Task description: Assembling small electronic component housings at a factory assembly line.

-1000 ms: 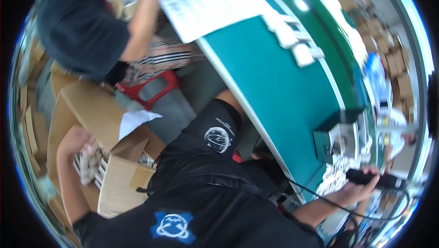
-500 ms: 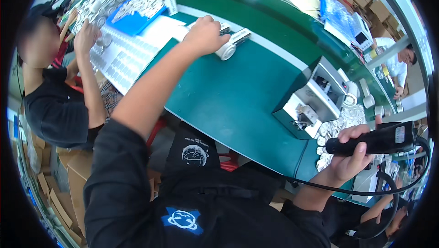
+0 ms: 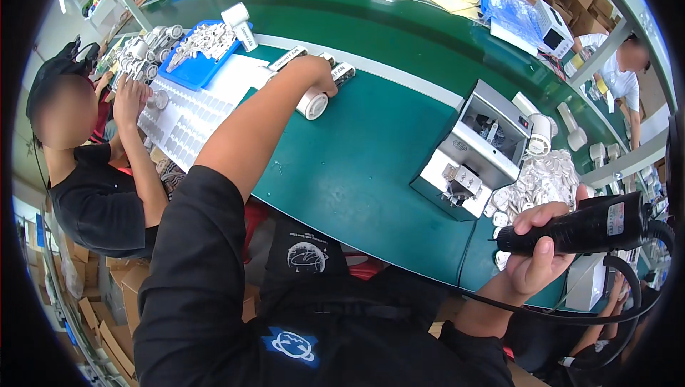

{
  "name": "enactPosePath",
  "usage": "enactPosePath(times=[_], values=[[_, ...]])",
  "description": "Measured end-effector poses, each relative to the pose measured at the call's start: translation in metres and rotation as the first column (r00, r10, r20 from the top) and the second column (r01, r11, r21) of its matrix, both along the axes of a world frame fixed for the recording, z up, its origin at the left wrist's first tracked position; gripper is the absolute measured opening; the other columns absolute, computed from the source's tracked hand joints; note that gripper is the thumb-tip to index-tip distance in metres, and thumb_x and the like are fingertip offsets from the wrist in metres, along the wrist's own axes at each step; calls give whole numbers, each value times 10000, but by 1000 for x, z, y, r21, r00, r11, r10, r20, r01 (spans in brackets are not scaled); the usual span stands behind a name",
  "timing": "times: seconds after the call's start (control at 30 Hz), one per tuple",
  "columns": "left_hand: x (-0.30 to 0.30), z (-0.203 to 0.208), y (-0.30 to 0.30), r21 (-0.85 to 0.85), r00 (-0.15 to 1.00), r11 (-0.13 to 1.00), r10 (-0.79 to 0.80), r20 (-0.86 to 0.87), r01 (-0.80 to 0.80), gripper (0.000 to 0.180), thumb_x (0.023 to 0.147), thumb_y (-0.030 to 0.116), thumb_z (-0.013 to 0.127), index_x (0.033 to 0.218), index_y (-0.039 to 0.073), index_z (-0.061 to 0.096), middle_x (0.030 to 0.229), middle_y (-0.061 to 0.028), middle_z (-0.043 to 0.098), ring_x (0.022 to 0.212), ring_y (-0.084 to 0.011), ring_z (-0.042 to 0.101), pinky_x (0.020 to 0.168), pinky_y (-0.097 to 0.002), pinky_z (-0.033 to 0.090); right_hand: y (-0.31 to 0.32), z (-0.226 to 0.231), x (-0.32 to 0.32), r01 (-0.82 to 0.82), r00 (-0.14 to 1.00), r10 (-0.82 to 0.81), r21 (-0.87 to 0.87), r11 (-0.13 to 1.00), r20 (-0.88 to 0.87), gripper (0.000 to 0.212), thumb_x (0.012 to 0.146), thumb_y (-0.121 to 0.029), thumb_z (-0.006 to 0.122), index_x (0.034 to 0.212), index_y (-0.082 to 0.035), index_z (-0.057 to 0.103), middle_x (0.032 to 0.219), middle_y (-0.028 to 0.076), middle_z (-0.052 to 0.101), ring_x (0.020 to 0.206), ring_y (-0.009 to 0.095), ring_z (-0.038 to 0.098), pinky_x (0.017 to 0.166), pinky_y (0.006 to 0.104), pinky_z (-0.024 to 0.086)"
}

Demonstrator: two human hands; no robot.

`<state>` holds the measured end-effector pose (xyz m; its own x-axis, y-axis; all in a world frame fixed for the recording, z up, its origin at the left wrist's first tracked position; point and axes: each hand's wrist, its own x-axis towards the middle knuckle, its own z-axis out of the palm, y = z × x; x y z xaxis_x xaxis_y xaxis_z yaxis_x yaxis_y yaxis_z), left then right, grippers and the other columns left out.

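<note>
My left hand [image 3: 316, 75] reaches far across the green table and curls over a white round-headed device [image 3: 312, 105] with a dark-labelled handle. Its fingertips are partly hidden, but they close about the device's neck. Similar white pieces with dark labels [image 3: 289, 57] lie just beyond the hand. On the right, my right hand [image 3: 539, 248] grips a black electric screwdriver [image 3: 585, 226], its thin bit pointing left. A thick black cable leaves the tool's rear end. Below the bit and beyond it lies a heap of small white plastic parts [image 3: 546, 180].
A grey and black metal machine [image 3: 474, 148] stands on the green table [image 3: 342, 173]. At the left lie a blue tray [image 3: 187, 73] of white parts and a sheet of labels [image 3: 189, 119]. A co-worker [image 3: 100, 187] sits close on that side. The cable crosses near my right forearm.
My left hand has moved from above the labelled pieces down onto the round-headed device. My right hand still holds the screwdriver. The whole view has shifted with my head.
</note>
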<state>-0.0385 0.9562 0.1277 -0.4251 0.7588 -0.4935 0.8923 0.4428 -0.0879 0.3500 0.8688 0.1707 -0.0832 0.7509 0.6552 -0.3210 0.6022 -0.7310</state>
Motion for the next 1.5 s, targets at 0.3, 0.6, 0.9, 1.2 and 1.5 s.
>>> enactPosePath(times=[0.3, 0.6, 0.9, 1.2, 1.5], values=[[-12, -21, -2, 239, 992, 967, 59, 112, -84, 562, 642, 446, 674, 1062, 75, 632, 1055, -98, 627, 985, -264, 588, 824, -368, 468, -10, 3, 0, -31, 1000, 31, 8, 999, -4, 742, 784, -167, 622, 1342, 72, 196, 808, 109, 503, 618, 156, 509, 581, 263, 444], [31, 73, -125, 467, 784, 863, -151, 603, -194, 520, 692, 458, 661, 754, -58, 660, 678, -132, 633, 589, -192, 597, 562, -287, 467, -9, 2, -5, -121, 990, 121, 0, 993, 75, 629, 860, -158, 536, 1353, 41, 200, 846, 88, 483, 680, 143, 459, 646, 270, 409], [37, 86, -497, 681, 610, 566, -353, 710, -465, 401, 660, 311, 746, 757, -61, 634, 1043, -170, 548, 833, -193, 554, 713, -302, 435, 14, 0, 3, -247, 968, 247, -18, 969, 33, 457, 882, -114, 502, 1281, 25, 326, 903, 112, 519, 755, 180, 439, 707, 309, 390], [131, -27, -744, 223, -76, -466, 542, 837, -856, 348, 747, 316, 669, 588, 23, 567, 540, 7, 480, 475, -64, 421, 422, -259, 319, -26, 10, -94, -86, 994, 94, -112, 990, 63, 296, 815, -178, 608, 1048, -17, 520, 860, 118, 535, 725, 210, 535, 612, 351, 455], [107, -202, -759, -5, -507, -568, 729, 459, -823, 582, 662, 459, 704, 883, -72, 616, 844, -146, 632, 720, -212, 615, 626, -342, 487, -57, 24, -107, 37, 997, -36, -15, 999, 67, 211, 842, -199, 585, 958, -31, 534, 790, 81, 526, 684, 183, 511, 608, 319, 425]])
